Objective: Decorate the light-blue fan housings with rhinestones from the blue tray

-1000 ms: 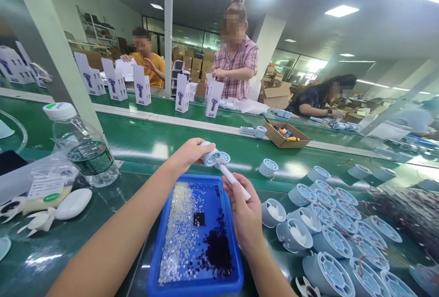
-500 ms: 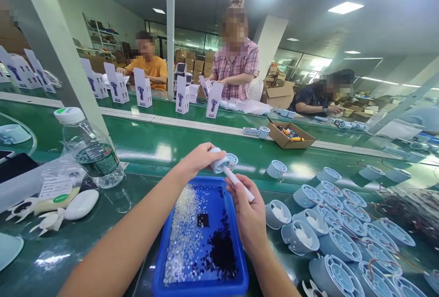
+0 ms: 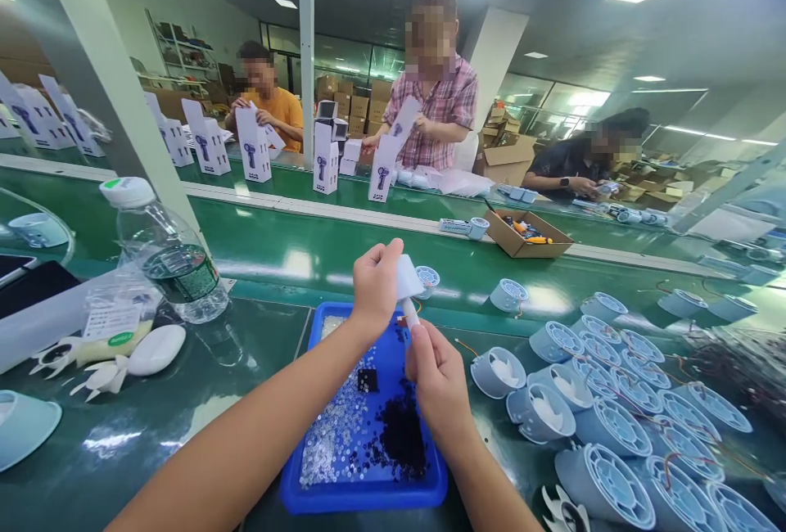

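Far left on the green bench, a plastic water bottle (image 3: 164,258) stands upright, with white fan impellers (image 3: 92,372) lying flat near it and not in play. Moving in, the left hand (image 3: 374,286) is closed around a pale blue fan housing (image 3: 410,277), lifted clear of the bench and held above the far end of the blue tray (image 3: 362,491). Just beneath it, the right hand (image 3: 433,380) pinches a slim white tool (image 3: 410,313), tip pointed up into the housing's underside — hand and housing nearly meeting. What the tip carries is too small to tell. The tray below holds a scatter of small clear discs (image 3: 335,434) and a heap of small dark pieces (image 3: 399,442), plenty of both, so by the look of it this piece is mid-fitting. To the right, a big cluster of fan housings (image 3: 607,426) crowds the bench, some showing their grilles, some with impellers inside, thin wires trailing; which of these are finished cannot be told. One lone housing (image 3: 508,295) sits apart on the conveyor belt (image 3: 276,245).
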The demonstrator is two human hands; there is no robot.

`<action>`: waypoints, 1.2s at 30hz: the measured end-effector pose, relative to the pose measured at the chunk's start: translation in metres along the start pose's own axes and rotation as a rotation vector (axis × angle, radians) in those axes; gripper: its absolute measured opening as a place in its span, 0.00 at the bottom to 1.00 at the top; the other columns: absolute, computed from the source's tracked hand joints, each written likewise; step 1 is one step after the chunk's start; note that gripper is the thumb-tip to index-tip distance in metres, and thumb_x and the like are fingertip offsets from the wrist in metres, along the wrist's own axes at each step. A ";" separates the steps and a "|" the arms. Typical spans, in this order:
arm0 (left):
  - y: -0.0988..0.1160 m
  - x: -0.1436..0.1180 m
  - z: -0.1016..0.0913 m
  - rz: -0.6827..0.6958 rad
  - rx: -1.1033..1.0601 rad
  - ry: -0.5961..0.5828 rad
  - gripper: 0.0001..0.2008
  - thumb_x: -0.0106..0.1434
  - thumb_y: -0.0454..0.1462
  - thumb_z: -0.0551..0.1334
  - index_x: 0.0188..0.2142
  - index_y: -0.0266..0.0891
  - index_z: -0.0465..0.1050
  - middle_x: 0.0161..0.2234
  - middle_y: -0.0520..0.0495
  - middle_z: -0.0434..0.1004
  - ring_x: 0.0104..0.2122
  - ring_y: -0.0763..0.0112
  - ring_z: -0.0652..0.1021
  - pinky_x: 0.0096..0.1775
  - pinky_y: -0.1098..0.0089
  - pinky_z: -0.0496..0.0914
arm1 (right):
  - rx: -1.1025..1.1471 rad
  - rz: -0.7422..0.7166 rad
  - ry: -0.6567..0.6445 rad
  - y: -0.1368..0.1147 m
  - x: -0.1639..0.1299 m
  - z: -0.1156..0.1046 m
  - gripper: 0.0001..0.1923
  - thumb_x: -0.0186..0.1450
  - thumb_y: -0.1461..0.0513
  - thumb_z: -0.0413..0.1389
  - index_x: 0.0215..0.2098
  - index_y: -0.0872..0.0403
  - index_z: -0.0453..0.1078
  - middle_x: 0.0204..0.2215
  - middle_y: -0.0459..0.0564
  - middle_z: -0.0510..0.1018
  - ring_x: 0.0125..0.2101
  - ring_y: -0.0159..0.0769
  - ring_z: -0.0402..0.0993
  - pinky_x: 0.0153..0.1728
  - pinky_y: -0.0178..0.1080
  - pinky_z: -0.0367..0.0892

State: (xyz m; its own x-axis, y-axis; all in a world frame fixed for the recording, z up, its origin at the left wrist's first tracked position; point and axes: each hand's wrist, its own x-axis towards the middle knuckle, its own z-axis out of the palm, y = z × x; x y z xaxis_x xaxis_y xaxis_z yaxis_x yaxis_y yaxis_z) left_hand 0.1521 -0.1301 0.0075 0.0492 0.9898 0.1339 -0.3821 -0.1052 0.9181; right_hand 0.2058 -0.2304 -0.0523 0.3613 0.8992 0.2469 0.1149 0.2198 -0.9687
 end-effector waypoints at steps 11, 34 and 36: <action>0.018 0.035 -0.030 -0.001 0.282 -0.334 0.25 0.50 0.46 0.69 0.36 0.41 0.55 0.33 0.48 0.67 0.28 0.74 0.72 0.31 0.70 0.66 | -0.004 0.082 0.045 -0.002 0.004 -0.017 0.22 0.63 0.49 0.55 0.49 0.53 0.67 0.18 0.38 0.61 0.18 0.27 0.52 0.18 0.31 0.50; -0.011 0.083 -0.100 0.034 1.252 -0.403 0.38 0.49 0.39 0.66 0.60 0.40 0.58 0.50 0.36 0.67 0.48 0.51 0.71 0.47 0.59 0.65 | -0.190 -0.274 -0.454 0.000 -0.015 -0.011 0.12 0.59 0.65 0.54 0.20 0.51 0.57 0.18 0.41 0.63 0.20 0.29 0.61 0.22 0.34 0.59; -0.007 0.084 -0.102 0.027 1.243 -0.404 0.39 0.48 0.39 0.67 0.59 0.40 0.58 0.50 0.36 0.67 0.48 0.52 0.70 0.47 0.60 0.65 | -0.196 -0.290 -0.439 0.000 -0.016 -0.011 0.12 0.59 0.65 0.54 0.20 0.51 0.57 0.18 0.41 0.63 0.20 0.29 0.62 0.22 0.34 0.59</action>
State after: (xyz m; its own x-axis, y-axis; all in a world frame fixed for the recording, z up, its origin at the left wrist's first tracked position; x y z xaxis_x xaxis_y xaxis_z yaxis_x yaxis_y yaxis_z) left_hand 0.0646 -0.0364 -0.0254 0.4098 0.9102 0.0604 0.7045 -0.3578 0.6129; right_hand 0.2104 -0.2486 -0.0561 -0.1250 0.8948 0.4286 0.3372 0.4446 -0.8298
